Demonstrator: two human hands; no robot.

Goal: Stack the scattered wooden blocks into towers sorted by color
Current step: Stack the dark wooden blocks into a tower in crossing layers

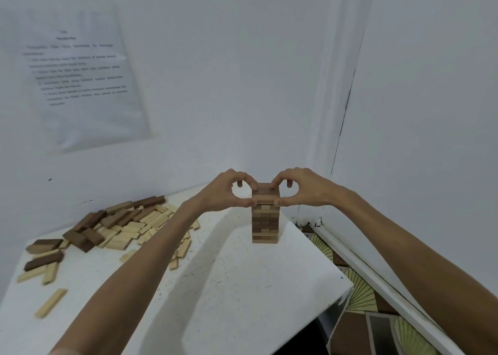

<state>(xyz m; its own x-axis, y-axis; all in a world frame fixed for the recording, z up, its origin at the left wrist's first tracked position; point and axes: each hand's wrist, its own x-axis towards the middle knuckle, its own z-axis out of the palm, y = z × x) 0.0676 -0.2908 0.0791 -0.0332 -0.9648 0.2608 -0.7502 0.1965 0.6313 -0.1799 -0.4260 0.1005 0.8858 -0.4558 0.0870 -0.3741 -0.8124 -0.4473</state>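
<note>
Wooden tower (265, 220) is standing upright on the white table (242, 287), right between your two hands, and you've got it from both sides. Your left hand (226, 193) is curled into a ring shape. The index fingertip sits at the top left edge of the tower and the thumb presses in lower down on the same side, level with a paler layer. Your right hand (305, 190) mirrors that on the other side, index tip up top, thumb down by that same paler layer. So both hands are pinching the top few layers. Your other fingers are curled in behind, and I can't tell if they actually touch the wood.

Below your thumbs the tower is mostly dark brown layers, with paler ones at the very bottom.

Off to the left of your left forearm, well apart from your fingers, is the pile of blocks (116, 228). It's dark and pale ones mixed, lying flat and overlapping, with the far end up by the wall (242, 85). One pale block (51, 303) lies on its own nearer to you, far from either hand. There's a sheet of paper (80, 79) stuck on the wall above the pile, print too blurry to read. Down past your right forearm the table ends and a patterned floor (361, 295) shows
</note>
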